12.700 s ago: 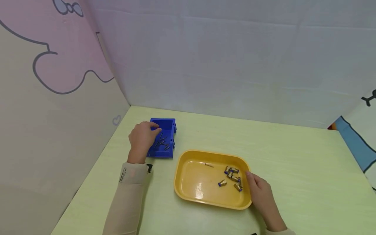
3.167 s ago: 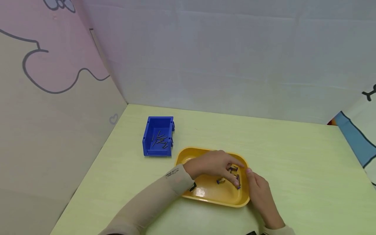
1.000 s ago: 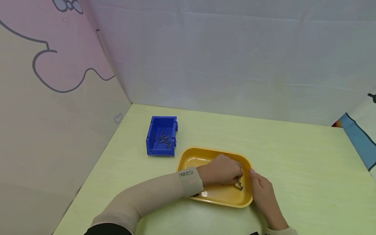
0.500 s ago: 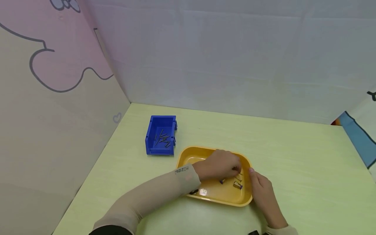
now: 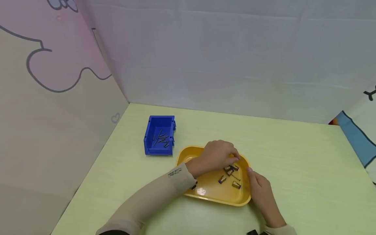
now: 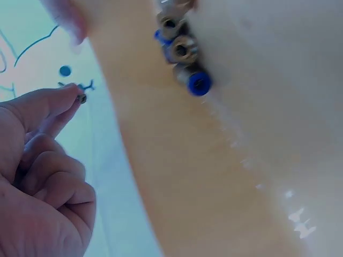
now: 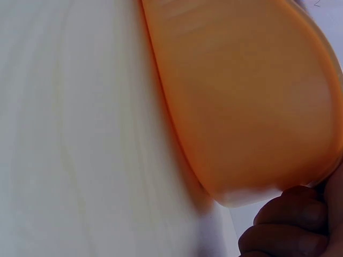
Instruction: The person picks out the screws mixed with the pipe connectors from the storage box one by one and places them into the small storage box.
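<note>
My left hand (image 5: 216,155) is over the back right of the yellow tray (image 5: 211,198), above the fittings. In the left wrist view, its thumb and index finger pinch a small metal screw (image 6: 82,98), mostly hidden by the fingertips; the other fingers are curled in. Below lie several brass push-in fittings (image 5: 236,185) with blue collars, and a thin screw (image 5: 236,178) among them. My right hand (image 5: 262,195) grips the tray's right rim, thumb on top and, in the right wrist view, curled fingers (image 7: 289,222) under the edge.
A blue parts bin (image 5: 159,151) holding several dark screws (image 5: 161,138) stands left of the tray, towards the back. The pale green table (image 5: 299,163) meets a white cloth wall (image 5: 223,65) at the back and a printed panel on the left.
Much earlier, the left hand was at the blue bin. Over the last second it worked low among the fittings, then rose towards the tray's back rim with the screw. The right hand kept its grip.
</note>
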Demonstrator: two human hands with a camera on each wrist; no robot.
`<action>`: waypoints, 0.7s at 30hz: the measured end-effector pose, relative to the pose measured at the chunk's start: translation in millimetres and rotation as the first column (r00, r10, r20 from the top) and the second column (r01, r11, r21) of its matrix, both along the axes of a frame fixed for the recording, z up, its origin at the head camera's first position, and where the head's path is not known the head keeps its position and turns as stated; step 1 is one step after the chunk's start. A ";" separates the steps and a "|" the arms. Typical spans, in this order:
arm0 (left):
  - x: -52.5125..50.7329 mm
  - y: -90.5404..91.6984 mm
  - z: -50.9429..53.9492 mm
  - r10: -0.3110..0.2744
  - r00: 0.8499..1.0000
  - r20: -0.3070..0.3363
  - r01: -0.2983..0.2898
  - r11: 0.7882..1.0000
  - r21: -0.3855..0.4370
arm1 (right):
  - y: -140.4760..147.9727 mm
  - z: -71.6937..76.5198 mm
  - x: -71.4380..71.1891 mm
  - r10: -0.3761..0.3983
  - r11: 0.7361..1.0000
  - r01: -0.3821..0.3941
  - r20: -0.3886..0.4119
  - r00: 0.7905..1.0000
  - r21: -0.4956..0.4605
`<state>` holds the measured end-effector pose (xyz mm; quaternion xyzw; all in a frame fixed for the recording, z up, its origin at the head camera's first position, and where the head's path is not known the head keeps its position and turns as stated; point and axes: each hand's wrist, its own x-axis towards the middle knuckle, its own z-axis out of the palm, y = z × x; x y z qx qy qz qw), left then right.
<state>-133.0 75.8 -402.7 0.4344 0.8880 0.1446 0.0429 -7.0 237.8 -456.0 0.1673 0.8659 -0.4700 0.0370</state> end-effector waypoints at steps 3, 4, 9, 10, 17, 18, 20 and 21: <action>0.3 -4.1 9.1 0.026 0.999 0.027 -0.026 1.000 -0.004 | -0.5 0.2 0.2 -0.002 1.000 0.002 -0.003 1.000 -0.005; 0.0 -5.9 12.3 0.037 0.998 0.042 -0.037 0.999 -0.002 | -0.8 0.3 0.2 -0.002 1.000 0.002 -0.004 1.000 -0.006; -4.5 -16.8 26.6 0.110 0.988 0.111 -0.114 0.993 0.028 | -1.6 1.6 0.9 -0.003 1.000 0.003 -0.007 1.000 -0.010; -6.0 -19.5 29.1 0.127 0.984 0.122 -0.132 0.991 0.037 | -1.7 1.8 1.0 -0.004 1.000 0.004 -0.008 1.000 -0.010; -20.9 -40.9 37.2 0.233 0.961 0.148 -0.245 0.968 0.063 | -1.8 0.8 0.3 -0.009 1.000 0.009 -0.004 1.000 -0.008; -23.6 -44.2 37.1 0.250 0.957 0.147 -0.261 0.963 0.065 | -1.8 0.8 0.2 -0.010 1.000 0.010 -0.002 1.000 -0.009; -29.0 -51.2 36.5 0.283 0.949 0.138 -0.294 0.953 0.068 | -1.9 1.0 0.0 -0.011 1.000 0.011 0.001 1.000 -0.009; -31.5 -55.0 36.6 0.298 0.945 0.134 -0.309 0.949 0.069 | -1.9 1.0 0.0 -0.011 1.000 0.011 0.002 1.000 -0.009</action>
